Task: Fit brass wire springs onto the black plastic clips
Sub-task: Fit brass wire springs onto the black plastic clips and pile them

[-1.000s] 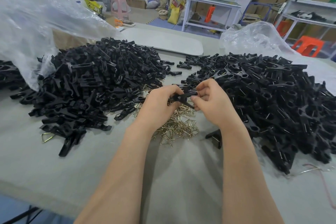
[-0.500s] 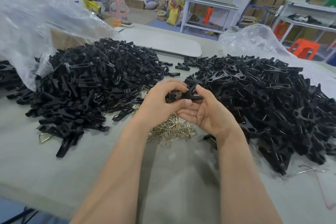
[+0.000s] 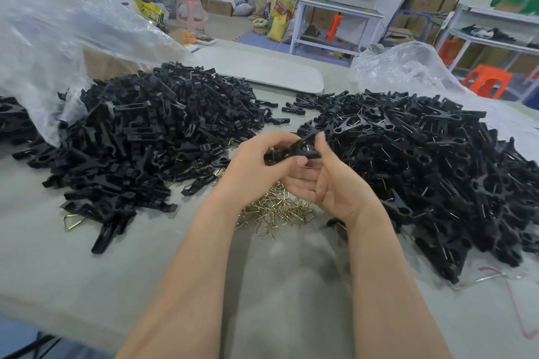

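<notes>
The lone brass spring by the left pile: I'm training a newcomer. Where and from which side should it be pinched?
Probably pinch the lone brass spring at its pointed left corner, coming from the left over the table: it lies flat, and its right end meets the left pile.

Bright, even, diffuse light falls from above, leaving only faint, soft shadows on the bench (image 3: pixel 87 285) under the forearms at 6 o'clock and pale glare on the plastic sheet (image 3: pixel 64 32) at 10 o'clock. The wide lens bows the edges, so the shelving (image 3: pixel 495 26) at 2 o'clock leans inward. Motion slightly smears the fingers (image 3: pixel 323 144) of the right hand (image 3: pixel 329 186), and the corners look soft.
</notes>
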Demonstrator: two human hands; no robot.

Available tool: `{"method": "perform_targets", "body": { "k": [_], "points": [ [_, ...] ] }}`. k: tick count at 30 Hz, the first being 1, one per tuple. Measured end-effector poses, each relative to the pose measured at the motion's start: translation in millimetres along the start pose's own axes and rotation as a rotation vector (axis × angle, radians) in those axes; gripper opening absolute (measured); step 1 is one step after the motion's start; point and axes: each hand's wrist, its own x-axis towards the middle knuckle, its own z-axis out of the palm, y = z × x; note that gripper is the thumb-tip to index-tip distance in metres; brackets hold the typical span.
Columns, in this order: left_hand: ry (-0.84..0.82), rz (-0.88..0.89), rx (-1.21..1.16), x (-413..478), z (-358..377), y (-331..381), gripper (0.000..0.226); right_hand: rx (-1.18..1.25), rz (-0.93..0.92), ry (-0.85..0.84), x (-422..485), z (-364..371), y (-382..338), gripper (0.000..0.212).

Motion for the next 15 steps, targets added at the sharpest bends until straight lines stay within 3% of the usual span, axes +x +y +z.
{"method": "perform_targets", "body": {
  "k": [2,5,6,7,9,10,12,15],
  "points": [
    [-0.038,-0.009,0.121,0,2,-3,0.028,-0.215,-0.009,0.033,-3,-2,-6,0.064],
    [-0.042,-0.051,0.142,1,5,-5,0.045,-0.454,-0.174,0.24,-1,0,-12,0.022],
    [0.024,-0.064,0.114,3,4,-5,0.049,-0.352,-0.28,0.394,0,-1,-19,0.018],
    [0.128,-0.088,0.072,4,2,-4,0.049,-0.097,-0.386,0.501,-1,-4,-29,0.022],
    [0.413,-0.184,-0.059,8,-3,-7,0.038,0.45,-0.58,0.462,-6,-11,-51,0.044],
    [0.554,-0.251,-0.14,8,-6,-9,0.031,0.52,-0.62,0.428,-4,-14,-56,0.053],
    [0.745,-0.36,-0.281,9,-9,-13,0.022,0.152,-0.513,0.507,4,-9,-52,0.07],
    [0.805,-0.426,-0.343,10,-9,-15,0.019,-0.763,-0.359,0.555,22,11,-23,0.055]
  ]
}}
